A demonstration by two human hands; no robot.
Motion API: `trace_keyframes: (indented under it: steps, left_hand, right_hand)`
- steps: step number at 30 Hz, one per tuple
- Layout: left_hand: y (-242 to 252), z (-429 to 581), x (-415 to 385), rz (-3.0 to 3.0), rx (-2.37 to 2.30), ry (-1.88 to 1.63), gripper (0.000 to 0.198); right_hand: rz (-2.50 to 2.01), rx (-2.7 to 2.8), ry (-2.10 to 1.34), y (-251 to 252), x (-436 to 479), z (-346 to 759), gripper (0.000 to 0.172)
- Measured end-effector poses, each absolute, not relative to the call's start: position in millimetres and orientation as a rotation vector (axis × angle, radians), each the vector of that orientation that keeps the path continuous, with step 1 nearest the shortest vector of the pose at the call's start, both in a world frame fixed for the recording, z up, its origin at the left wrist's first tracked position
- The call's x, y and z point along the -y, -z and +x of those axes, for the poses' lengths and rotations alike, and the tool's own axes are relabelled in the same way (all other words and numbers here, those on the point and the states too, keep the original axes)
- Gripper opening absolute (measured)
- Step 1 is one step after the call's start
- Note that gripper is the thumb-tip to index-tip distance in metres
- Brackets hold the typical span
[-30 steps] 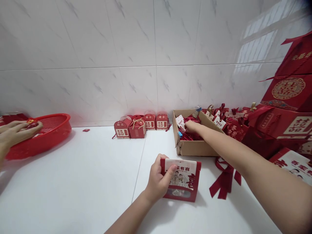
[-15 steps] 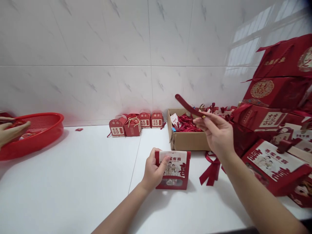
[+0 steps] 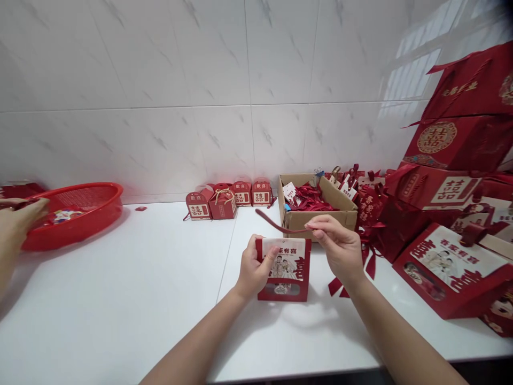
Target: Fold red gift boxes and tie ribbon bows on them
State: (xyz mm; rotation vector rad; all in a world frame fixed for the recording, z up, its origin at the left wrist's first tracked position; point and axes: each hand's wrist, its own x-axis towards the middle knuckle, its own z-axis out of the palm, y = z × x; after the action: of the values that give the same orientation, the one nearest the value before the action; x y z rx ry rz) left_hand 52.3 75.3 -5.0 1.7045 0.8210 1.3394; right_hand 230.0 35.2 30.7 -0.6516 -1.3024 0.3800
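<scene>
My left hand (image 3: 253, 267) grips the left side of a small red gift box (image 3: 287, 272) printed with a cartoon couple, standing on the white table (image 3: 120, 299). My right hand (image 3: 336, 247) pinches a dark red ribbon strip (image 3: 276, 224) just above the box's top edge; the strip curves out to the left. Behind them is an open cardboard box (image 3: 320, 216) filled with red ribbons and tags.
Another person's hand (image 3: 16, 222) rests at a red plastic basket (image 3: 80, 214) at far left. Several small red boxes (image 3: 224, 200) line the tiled wall. Larger red gift boxes (image 3: 452, 251) are piled at right. Loose ribbons (image 3: 366, 262) lie by the cardboard box.
My right hand drew a red ribbon strip out of the cardboard box, lifted it, then brought it down to the top of the gift box. My left hand kept holding the box.
</scene>
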Motion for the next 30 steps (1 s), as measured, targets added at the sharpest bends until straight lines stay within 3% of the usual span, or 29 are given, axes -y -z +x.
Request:
trace_keyframes:
  steps: [15,22,30]
  left_hand:
    - [4.8,55.1,-73.2,1.722,-0.849,-1.383,0.026]
    - [-0.3,55.8,-70.7,1.736,-0.877,-1.413,0.029]
    - [0.6,55.1,-69.9,1.690,-0.877,-1.353,0.029]
  right_hand:
    - [-0.607,1.574,-0.123,-24.2,-27.8,225.0,0.016]
    - [-0.364,1.747,-0.197,-24.6,-22.0,222.1,0.029]
    - [-0.442,1.712,-0.169,-23.5,-20.3,221.1,0.040]
